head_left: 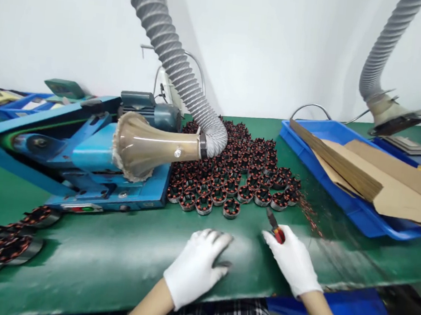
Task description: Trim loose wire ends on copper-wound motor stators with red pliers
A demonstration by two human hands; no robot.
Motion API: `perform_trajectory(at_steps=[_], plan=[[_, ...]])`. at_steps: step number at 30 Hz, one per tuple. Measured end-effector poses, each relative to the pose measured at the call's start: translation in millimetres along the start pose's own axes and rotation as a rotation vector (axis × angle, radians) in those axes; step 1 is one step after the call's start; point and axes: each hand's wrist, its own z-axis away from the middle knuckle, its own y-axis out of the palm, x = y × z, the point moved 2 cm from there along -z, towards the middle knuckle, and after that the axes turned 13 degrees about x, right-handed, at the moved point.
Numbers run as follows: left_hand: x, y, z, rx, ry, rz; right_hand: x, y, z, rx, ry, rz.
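Both my hands wear white gloves and rest on the green table (110,247) near its front edge. My left hand (196,266) lies with fingers curled down over something small and dark at its fingertips that I cannot make out. My right hand (292,260) is closed round red-handled cutters (275,226), whose dark tip points toward a large pile of copper-wound motor stators (237,173) just beyond. The nearest stator (231,208) sits a short way in front of both hands.
A blue machine (82,159) with a beige funnel hood (147,146) on a grey ribbed hose stands at the left. More stators (2,243) lie at the far left. A blue tray (342,191) holds cardboard at the right. Copper wire scraps (311,219) litter the mat.
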Motion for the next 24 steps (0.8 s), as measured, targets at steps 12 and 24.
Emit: perform_trajectory(at_steps=[12, 24], plan=[[8, 21.7, -73, -0.22, -0.146, -0.138, 27, 25, -24, -0.21, -0.301, 0.588], [-5, 25.4, -81, -0.254, -0.117, -0.116, 56, 13, -54, -0.08, -0.336, 0.635]])
